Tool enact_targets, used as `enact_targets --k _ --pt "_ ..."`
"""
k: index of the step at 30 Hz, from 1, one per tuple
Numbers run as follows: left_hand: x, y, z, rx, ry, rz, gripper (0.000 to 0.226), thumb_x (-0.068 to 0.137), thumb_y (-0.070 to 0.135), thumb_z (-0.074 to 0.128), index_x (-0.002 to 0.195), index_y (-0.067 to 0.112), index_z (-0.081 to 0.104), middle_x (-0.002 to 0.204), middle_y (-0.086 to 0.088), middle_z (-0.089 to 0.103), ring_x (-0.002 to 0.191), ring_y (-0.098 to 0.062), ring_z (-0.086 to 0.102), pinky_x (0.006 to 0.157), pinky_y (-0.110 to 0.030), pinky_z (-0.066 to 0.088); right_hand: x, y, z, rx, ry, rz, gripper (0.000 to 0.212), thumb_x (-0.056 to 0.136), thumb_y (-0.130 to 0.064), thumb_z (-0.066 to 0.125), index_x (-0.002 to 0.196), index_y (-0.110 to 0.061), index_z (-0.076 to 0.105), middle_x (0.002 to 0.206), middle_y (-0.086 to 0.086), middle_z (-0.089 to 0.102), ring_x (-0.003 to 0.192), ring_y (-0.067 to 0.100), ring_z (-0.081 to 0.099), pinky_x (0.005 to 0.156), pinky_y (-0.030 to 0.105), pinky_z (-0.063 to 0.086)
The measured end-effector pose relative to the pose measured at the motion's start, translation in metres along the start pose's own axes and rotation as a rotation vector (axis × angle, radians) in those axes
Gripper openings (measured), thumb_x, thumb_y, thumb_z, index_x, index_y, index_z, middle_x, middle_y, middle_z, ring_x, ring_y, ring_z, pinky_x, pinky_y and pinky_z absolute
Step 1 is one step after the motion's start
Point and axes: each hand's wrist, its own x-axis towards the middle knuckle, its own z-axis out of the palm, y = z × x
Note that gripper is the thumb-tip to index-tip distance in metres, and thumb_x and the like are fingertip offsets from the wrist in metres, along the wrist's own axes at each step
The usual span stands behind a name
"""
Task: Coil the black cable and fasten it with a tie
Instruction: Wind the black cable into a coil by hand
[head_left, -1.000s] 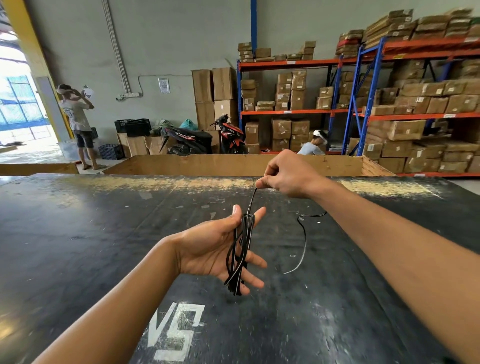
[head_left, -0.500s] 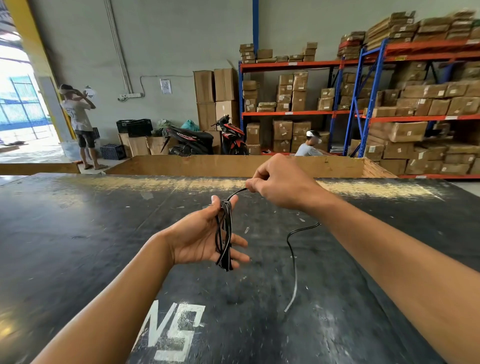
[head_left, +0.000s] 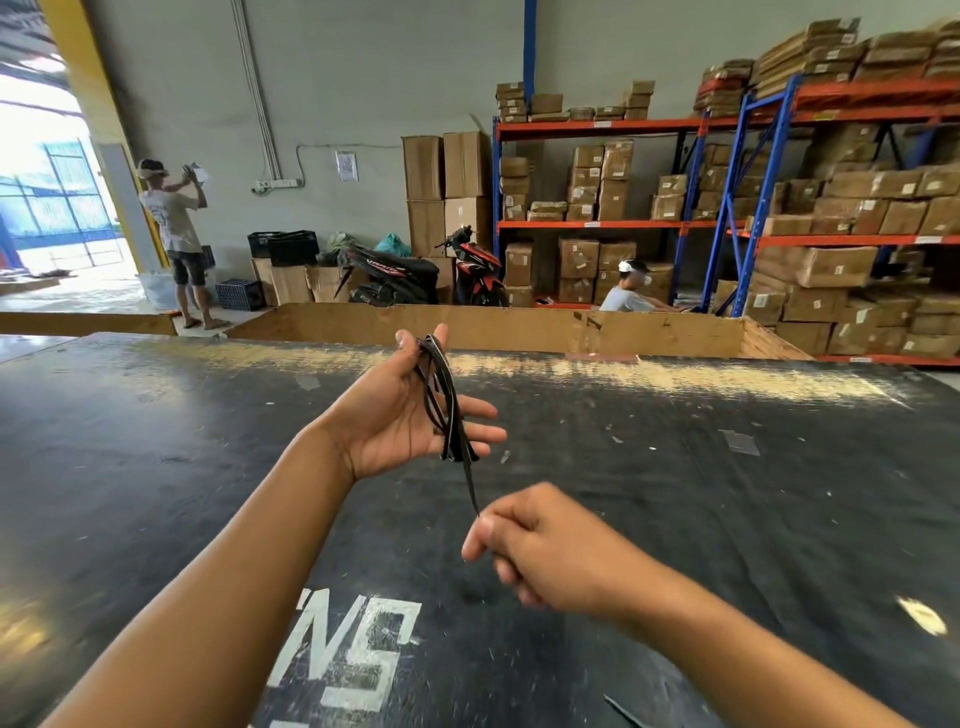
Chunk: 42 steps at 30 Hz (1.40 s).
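The black cable (head_left: 444, 400) lies in several long loops across the palm of my left hand (head_left: 400, 410), hooked over the thumb and held palm-up above the table. One strand runs down from the loops to my right hand (head_left: 540, 551), which pinches it between thumb and forefinger, nearer to me and lower. The free end past my right hand is hidden. I see no tie.
The work surface is a large black table (head_left: 727, 493) with white lettering near me. Behind it stands a wooden crate (head_left: 519, 327). Racks of cardboard boxes (head_left: 779, 208) fill the back right. One person stands at the far left, another sits behind the crate.
My right hand has swung from above the loops down toward me, drawing the strand under the coil. My left hand has risen and moved away. The loose tail no longer hangs in view.
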Motion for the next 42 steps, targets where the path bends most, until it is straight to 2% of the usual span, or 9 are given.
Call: enact_targets --k 6,10,14,18,24,28,33,37,42 --pt "-0.008 0.009 0.016 -0.073 -0.204 0.012 0.053 0.093 0.07 0.02 0.144 0.059 0.027 0.139 -0.046 0.04 0.121 -0.064 0.047 0.087 -0.063 0.054 0.001 0.032 0.02 0.068 -0.141 0.056 0.032 0.102 -0.025 0.045 0.079 -0.019 0.066 0.054 -0.004 0.054 0.046 0.008 0.056 0.047 0.016 0.041" --pt "-0.015 0.015 0.028 0.023 -0.323 -0.045 0.054 0.092 0.071 0.017 0.144 0.06 0.028 0.141 -0.042 0.041 0.124 -0.062 0.045 0.092 -0.062 0.052 0.012 0.05 0.017 -0.003 -0.052 0.185 0.031 0.1 -0.027 0.04 0.077 -0.02 0.059 0.056 0.003 0.048 0.045 0.011 0.06 0.049 0.021 0.043" --pt "-0.024 0.015 0.034 0.053 -0.37 -0.071 0.054 0.091 0.071 0.018 0.143 0.06 0.029 0.144 -0.04 0.038 0.125 -0.06 0.046 0.095 -0.062 0.047 0.03 0.051 0.003 0.036 0.142 0.152 0.024 0.096 -0.021 0.037 0.079 -0.016 0.053 0.075 0.007 0.064 0.074 0.023 0.07 0.059 0.024 0.046" --pt "-0.03 0.016 0.037 0.112 -0.374 -0.104 0.055 0.09 0.071 0.02 0.144 0.061 0.026 0.144 -0.039 0.041 0.126 -0.06 0.043 0.096 -0.062 0.046 0.043 0.053 -0.012 0.107 0.144 0.117 0.021 0.099 -0.025 0.04 0.087 -0.015 0.053 0.068 0.012 0.067 0.064 0.019 0.067 0.065 0.033 0.047" --pt "-0.037 0.0 0.035 0.243 -0.376 -0.251 0.057 0.086 0.071 0.029 0.142 0.063 0.027 0.144 -0.037 0.042 0.126 -0.055 0.044 0.096 -0.063 0.044 0.058 0.041 -0.062 -0.326 0.35 -0.025 0.027 0.09 -0.036 0.066 0.066 -0.025 0.065 0.045 -0.014 0.054 0.042 0.0 0.049 0.045 0.021 0.037" --pt "-0.034 -0.015 0.033 0.329 -0.318 -0.33 0.06 0.08 0.074 0.034 0.139 0.065 0.03 0.145 -0.035 0.042 0.119 -0.049 0.056 0.095 -0.061 0.047 0.062 0.017 -0.096 -0.709 0.316 -0.059 0.016 0.095 -0.032 0.059 0.081 -0.029 0.066 0.06 -0.027 0.055 0.075 0.01 0.061 0.068 0.032 0.043" --pt "-0.024 -0.033 0.033 0.419 -0.344 -0.442 0.053 0.081 0.076 0.032 0.133 0.069 0.034 0.147 -0.032 0.04 0.126 -0.053 0.049 0.101 -0.064 0.04 0.061 -0.023 -0.128 -1.037 0.433 -0.144 0.017 0.097 -0.031 0.055 0.09 -0.023 0.069 0.088 -0.007 0.07 0.082 0.016 0.063 0.093 0.049 0.046" --pt "-0.012 -0.047 0.032 0.461 -0.268 -0.491 0.054 0.083 0.077 0.026 0.136 0.069 0.026 0.148 -0.036 0.036 0.129 -0.062 0.039 0.106 -0.07 0.033 0.058 -0.047 -0.133 -1.156 0.482 -0.241 0.013 0.096 -0.026 0.056 0.088 -0.021 0.066 0.085 -0.001 0.069 0.075 0.02 0.058 0.09 0.05 0.045" --pt "0.008 -0.055 0.023 0.453 -0.109 -0.44 0.066 0.079 0.077 0.029 0.143 0.064 0.015 0.139 -0.037 0.043 0.12 -0.056 0.051 0.098 -0.065 0.043 0.044 -0.062 -0.119 -1.159 0.502 -0.301 0.018 0.095 -0.029 0.059 0.088 -0.016 0.069 0.091 0.005 0.075 0.081 0.029 0.069 0.079 0.046 0.054"
